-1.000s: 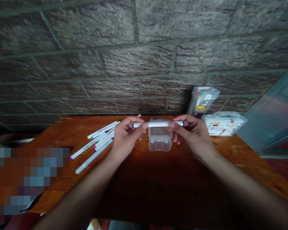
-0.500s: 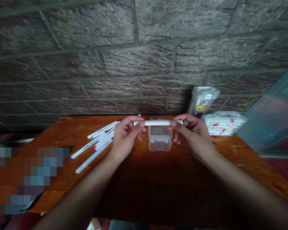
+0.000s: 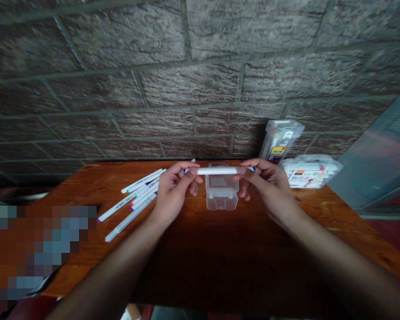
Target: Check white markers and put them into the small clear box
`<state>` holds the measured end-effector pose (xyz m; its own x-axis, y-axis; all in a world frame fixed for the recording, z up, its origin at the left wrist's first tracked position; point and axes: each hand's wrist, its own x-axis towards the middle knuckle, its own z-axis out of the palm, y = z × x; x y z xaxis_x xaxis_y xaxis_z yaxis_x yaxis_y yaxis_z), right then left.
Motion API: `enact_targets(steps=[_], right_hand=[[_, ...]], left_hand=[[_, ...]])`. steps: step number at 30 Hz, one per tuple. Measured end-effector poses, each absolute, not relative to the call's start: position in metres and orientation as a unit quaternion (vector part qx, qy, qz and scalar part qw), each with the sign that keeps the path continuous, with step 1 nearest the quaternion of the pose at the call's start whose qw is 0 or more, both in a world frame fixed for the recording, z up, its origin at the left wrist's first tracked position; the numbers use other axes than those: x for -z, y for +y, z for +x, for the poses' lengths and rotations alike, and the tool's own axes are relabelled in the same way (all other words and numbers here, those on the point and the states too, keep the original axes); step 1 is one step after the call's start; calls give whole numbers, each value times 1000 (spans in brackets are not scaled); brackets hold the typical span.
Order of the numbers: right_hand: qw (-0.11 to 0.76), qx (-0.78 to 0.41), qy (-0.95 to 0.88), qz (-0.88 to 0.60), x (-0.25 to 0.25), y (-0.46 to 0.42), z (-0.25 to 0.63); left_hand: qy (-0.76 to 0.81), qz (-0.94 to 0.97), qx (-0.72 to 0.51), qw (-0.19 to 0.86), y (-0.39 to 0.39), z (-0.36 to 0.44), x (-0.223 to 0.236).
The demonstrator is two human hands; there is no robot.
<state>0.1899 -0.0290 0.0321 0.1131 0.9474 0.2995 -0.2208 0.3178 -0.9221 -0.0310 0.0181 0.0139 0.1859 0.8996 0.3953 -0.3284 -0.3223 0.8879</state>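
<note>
A white marker [image 3: 216, 170] with dark blue ends is held level between my two hands. My left hand [image 3: 173, 186] pinches its left end between thumb and fingers. At the other end, my right hand [image 3: 270, 182] grips it the same way. Behind and below the marker, a small clear plastic case [image 3: 222, 200] stands on the table with its lid raised; the marker covers part of the lid. Several white markers [image 3: 133, 202] with coloured ends lie in a loose pile left of my left hand, which hides some of them.
On the wooden table [image 3: 200, 249], a tall clear container [image 3: 280, 142] with a yellow label leans near the brick wall [image 3: 193, 89]. Beside it, at the right, is a clear handled case [image 3: 310, 173] of markers. A blurred-out patch covers the lower left.
Both thumbs have slid outward along the marker toward its ends. The marker stays level in nearly the same place, and the things on the table have not moved.
</note>
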Motion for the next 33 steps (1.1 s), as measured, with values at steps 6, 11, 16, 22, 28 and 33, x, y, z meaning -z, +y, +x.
enact_targets(steps=[6,11,16,22,28,33], right_hand=[[649,-461,-484,-362,-31,-29,190],[650,-467,-473,-369,-33,-29,190],[651,-477,-467,-361,-34,-30,190],[651,-486,-463,-355,-35,-30,190],[649,-493,-458,-355,-36,-30,191],[651,-506,-444,-351,-39,-31,191]], left_hand=[[251,554,-589,532,17,-30,-16],[254,532,-591,550,16,-28,-20],[245,509,-597,569,15,-28,-23],[246,498,-595,581,15,-29,-24],[243,490,-592,592,15,-30,-24],[236,485,-591,600,16,-32,-24]])
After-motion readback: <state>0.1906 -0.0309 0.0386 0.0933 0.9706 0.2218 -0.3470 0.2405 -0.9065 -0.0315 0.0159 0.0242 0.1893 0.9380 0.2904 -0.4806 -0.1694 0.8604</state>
